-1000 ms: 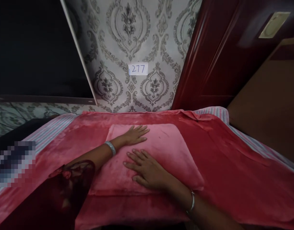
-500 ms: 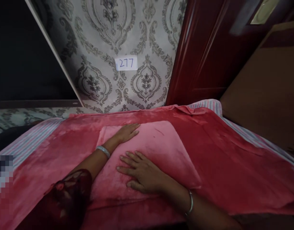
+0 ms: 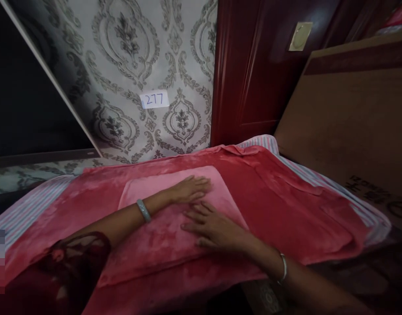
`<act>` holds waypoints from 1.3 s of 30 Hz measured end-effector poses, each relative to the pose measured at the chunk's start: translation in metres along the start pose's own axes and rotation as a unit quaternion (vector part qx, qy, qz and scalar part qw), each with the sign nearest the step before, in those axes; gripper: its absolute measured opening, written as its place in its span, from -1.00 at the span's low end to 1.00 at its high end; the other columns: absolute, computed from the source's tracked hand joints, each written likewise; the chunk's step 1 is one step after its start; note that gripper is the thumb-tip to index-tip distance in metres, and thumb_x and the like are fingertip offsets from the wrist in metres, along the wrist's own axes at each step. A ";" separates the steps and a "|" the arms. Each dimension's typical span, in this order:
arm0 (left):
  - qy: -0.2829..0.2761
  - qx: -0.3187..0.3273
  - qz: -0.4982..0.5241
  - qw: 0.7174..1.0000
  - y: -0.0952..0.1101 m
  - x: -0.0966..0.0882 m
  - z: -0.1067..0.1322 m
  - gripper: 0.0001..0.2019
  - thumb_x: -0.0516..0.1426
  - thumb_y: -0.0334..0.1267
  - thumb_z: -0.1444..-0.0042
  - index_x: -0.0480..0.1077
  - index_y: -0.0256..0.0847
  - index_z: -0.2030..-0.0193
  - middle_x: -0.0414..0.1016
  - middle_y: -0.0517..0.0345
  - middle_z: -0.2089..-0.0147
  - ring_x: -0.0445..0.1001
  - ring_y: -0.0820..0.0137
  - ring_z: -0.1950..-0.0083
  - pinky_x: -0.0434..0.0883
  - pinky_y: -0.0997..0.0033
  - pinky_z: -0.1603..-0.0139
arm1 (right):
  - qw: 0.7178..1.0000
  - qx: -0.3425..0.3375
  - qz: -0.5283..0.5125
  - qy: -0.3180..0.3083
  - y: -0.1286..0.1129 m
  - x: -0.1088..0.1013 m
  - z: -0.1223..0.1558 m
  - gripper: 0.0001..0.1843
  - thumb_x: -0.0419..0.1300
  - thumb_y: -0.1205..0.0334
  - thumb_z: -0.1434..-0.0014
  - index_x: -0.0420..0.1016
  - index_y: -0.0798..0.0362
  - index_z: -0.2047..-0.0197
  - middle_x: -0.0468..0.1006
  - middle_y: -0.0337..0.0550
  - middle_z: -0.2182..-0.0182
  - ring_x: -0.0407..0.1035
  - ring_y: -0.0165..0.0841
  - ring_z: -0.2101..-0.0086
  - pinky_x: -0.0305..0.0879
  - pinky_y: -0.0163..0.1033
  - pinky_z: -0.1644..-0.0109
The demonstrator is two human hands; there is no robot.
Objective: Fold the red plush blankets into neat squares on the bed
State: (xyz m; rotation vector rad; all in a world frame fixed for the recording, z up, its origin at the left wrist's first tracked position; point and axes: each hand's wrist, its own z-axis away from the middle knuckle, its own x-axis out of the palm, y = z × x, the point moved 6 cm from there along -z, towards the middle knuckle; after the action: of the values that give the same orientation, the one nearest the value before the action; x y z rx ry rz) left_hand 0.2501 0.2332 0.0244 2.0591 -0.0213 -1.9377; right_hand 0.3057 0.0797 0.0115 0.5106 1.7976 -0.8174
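A folded pink plush cloth (image 3: 148, 245) lies beneath the fingers of two bare hands, on a larger spread red blanket (image 3: 292, 210). As seen, the folded cloth's longer extent runs left to right, its right end slanting away from the viewer; the far edge looks shorter than the near one.

The left hand (image 3: 190, 189) lies flat toward the far edge, fingers extended, slightly blurred and pointing right. The right hand (image 3: 217, 229) is just nearer the viewer, fingers spread wide and pointing left and away, their tips close beside the left hand. Neither hand grips anything. Hands and forearms hide part of the folded cloth. A bracelet circles each wrist.

A striped cloth (image 3: 36, 214) shows from under the blanket, well left of the fingers and again to their right. Beyond the fingertips rises a patterned wall (image 3: 125, 39) bearing a white card (image 3: 154, 99) handwritten "277". A dark screen (image 3: 30, 96) stands far left; a dark red panel (image 3: 240, 65) is beyond and right. Farther right is a cardboard box (image 3: 345, 109) with dark print; its contents cannot be seen.
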 end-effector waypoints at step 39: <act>-0.009 -0.145 -0.075 0.986 0.008 -0.008 0.044 -0.36 -0.10 0.10 -0.41 0.10 -0.16 -0.52 -0.02 -0.13 -0.59 -0.08 0.09 -0.60 -0.08 -0.12 -0.54 | 0.999 0.023 0.042 0.016 0.008 0.026 0.012 -0.41 0.00 -0.09 -0.47 0.15 -0.23 -0.49 -0.01 -0.25 -0.52 -0.21 -0.17 -0.49 -0.22 0.17 -0.52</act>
State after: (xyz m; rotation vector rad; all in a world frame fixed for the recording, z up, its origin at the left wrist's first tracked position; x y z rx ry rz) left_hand 0.2080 0.2177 0.0325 1.8969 0.4005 -1.9117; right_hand 0.3096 0.0758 -0.0178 0.6283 1.7776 -0.7982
